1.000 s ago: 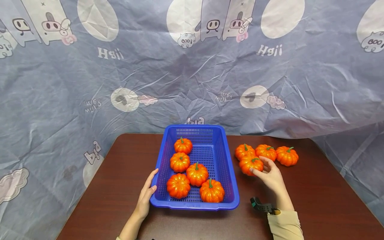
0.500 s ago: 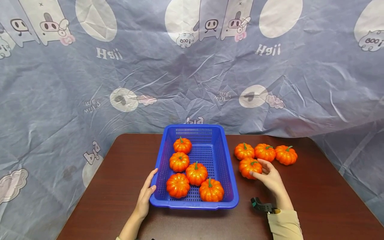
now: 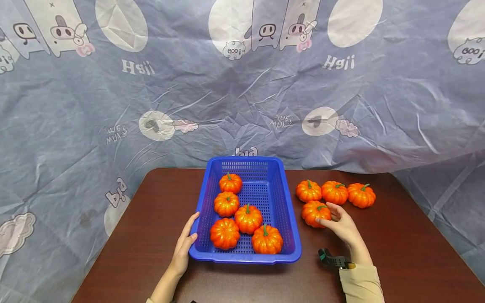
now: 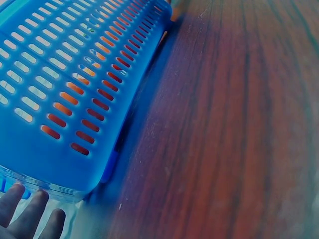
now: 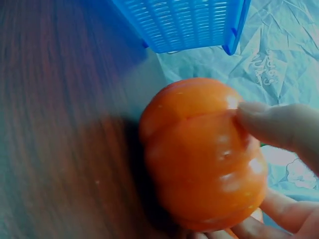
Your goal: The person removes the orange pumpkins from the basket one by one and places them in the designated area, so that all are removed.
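Note:
My right hand (image 3: 342, 225) grips an orange pumpkin (image 3: 314, 213) from its right side, just right of the blue basket (image 3: 250, 257). In the right wrist view the thumb lies on the pumpkin (image 5: 204, 154), the other fingers round its far side. My left hand (image 3: 182, 248) rests with fairly straight fingers against the basket's left wall; the left wrist view shows its fingertips (image 4: 32, 216) at the basket's end (image 4: 55, 164). Several pumpkins lie in the basket, among them one with a green stem (image 3: 267, 240) at the near right.
Behind the held pumpkin, three more pumpkins stand in a row: left (image 3: 308, 191), middle (image 3: 334, 192) and right (image 3: 361, 195). The brown table (image 3: 132, 235) ends at the back against a grey-blue printed cloth (image 3: 227, 92).
The right hand and its pumpkin have moved slightly nearer to me, so a gap shows between that pumpkin and the row behind. The left hand and basket have stayed in place.

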Demonstrator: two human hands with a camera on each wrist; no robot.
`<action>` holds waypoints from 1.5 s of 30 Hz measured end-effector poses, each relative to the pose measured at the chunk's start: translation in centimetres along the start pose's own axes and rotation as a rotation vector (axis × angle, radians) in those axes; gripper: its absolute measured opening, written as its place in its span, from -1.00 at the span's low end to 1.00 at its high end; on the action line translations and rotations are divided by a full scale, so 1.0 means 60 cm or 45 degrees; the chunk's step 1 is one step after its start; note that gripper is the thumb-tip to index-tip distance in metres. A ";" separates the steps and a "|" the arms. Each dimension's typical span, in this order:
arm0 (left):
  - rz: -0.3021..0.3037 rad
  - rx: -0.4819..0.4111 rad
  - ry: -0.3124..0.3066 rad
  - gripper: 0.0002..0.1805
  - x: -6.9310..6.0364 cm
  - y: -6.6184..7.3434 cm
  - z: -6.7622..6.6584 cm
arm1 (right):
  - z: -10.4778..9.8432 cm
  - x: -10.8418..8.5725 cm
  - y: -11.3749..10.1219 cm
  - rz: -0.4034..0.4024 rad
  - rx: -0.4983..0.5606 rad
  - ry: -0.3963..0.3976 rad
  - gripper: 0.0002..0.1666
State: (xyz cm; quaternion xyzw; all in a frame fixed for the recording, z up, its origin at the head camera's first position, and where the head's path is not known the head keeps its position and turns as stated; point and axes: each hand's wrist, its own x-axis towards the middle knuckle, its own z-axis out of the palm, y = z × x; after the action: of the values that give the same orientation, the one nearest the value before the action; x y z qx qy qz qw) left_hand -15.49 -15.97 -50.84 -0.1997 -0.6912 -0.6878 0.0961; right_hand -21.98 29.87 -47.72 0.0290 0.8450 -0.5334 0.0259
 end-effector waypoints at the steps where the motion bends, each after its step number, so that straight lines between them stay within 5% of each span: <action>1: 0.005 0.004 0.002 -0.42 0.000 0.000 0.000 | -0.001 0.000 -0.003 -0.002 0.001 0.003 -0.01; 14: -0.001 0.015 0.011 -0.42 0.000 0.002 0.000 | -0.021 -0.007 -0.101 -0.157 0.013 0.244 0.02; 27: -0.003 0.019 0.016 -0.42 0.001 0.000 -0.001 | -0.010 0.009 -0.211 -0.366 0.033 0.129 -0.09; 45: -0.007 0.004 0.005 -0.42 0.001 0.002 0.000 | 0.081 0.028 -0.287 -0.460 0.176 -0.110 -0.35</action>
State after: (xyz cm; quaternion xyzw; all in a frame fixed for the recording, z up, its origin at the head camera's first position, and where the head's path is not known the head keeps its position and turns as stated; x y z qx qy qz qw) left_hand -15.49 -15.96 -50.71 -0.1964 -0.6925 -0.6875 0.0960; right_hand -24.90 18.13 -34.42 -0.1442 0.7959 -0.5869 -0.0361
